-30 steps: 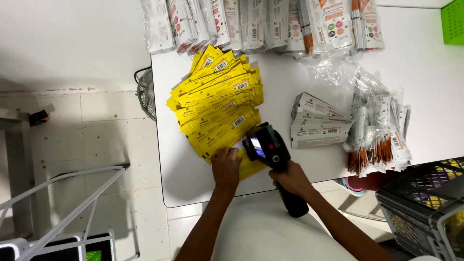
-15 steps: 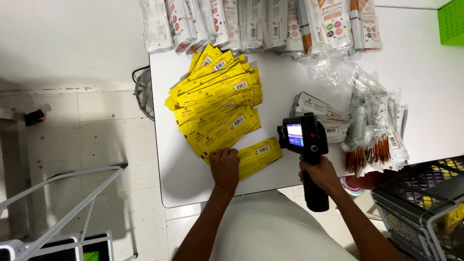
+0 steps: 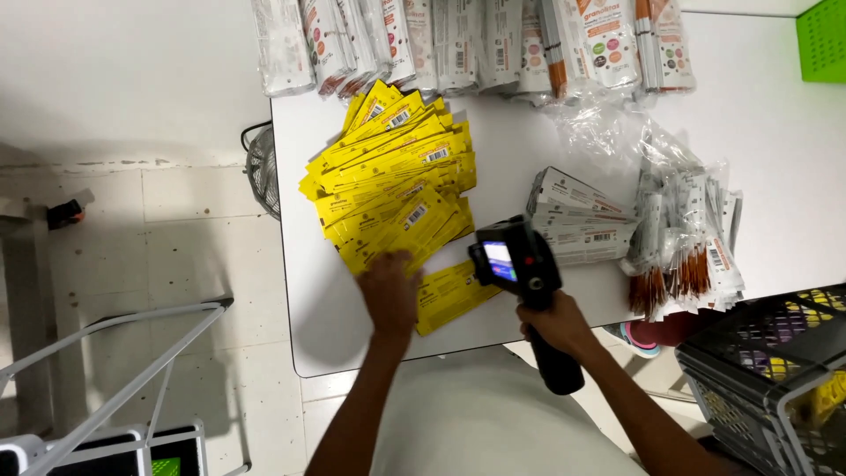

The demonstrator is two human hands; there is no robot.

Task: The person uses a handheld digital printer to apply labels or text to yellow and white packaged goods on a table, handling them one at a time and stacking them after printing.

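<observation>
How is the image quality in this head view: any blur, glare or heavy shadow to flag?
Head view: the left hand is motion-blurred over the yellow packets; the right hand and the handheld device are sharper, its small screen glowing. The white table is bright, nearly washed out; soft shadow falls below the left hand. Clear wrappers show glare.

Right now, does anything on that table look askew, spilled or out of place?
One yellow packet lies apart from the fanned yellow stack, angled near the table's front edge beside the left hand. The right hand holds a black handheld device above it. Nothing looks spilled or damaged.
</observation>
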